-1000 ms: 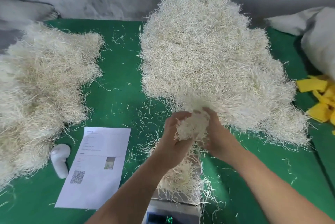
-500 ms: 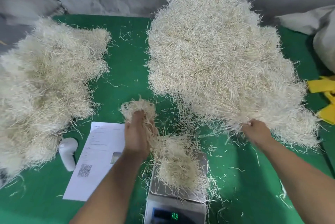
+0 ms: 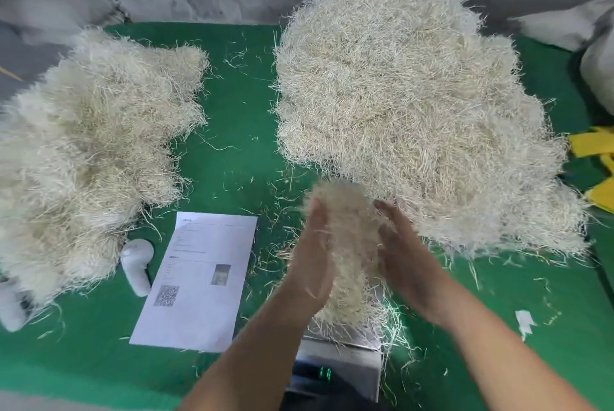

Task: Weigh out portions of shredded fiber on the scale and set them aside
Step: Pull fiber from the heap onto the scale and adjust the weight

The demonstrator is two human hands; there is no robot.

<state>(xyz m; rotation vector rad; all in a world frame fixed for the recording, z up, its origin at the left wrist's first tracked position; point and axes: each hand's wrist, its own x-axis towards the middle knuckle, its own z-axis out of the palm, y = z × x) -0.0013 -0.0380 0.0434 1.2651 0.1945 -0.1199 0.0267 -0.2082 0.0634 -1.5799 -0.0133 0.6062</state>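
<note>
A small steel scale with a green lit display stands at the bottom centre. Over it a pale bundle of shredded fiber is pressed between my two palms. My left hand lies flat against the bundle's left side, fingers straight. My right hand presses its right side, fingers also straight and blurred. The big supply heap of fiber rises just behind my hands. A second heap of fiber lies at the left.
A green mat covers the table. A printed sheet with a QR code lies left of the scale, beside a white handheld device. Yellow pieces and a grey sack sit at the right edge.
My left hand came back from the left and my right hand left the big heap. Both now meet over the scale, with the fiber bundle between them.
</note>
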